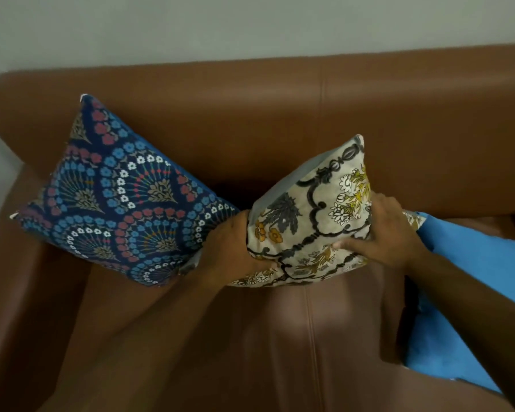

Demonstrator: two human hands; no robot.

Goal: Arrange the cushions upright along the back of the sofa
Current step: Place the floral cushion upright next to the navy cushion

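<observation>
1. The left hand [235, 248] gripped the cream cushion [306, 215] at its near left corner, fingers closed on the fabric.
2. The right hand [390, 233] clamped its right edge, thumb on the front.
3. A plain blue cushion [473, 292] lay beyond the right fingers.
4. Left of the left fingers, a dark blue patterned cushion [125, 197] leaned tilted against the sofa [280, 114] back.

blue cushion [470, 281] cut off right, under arm
</observation>
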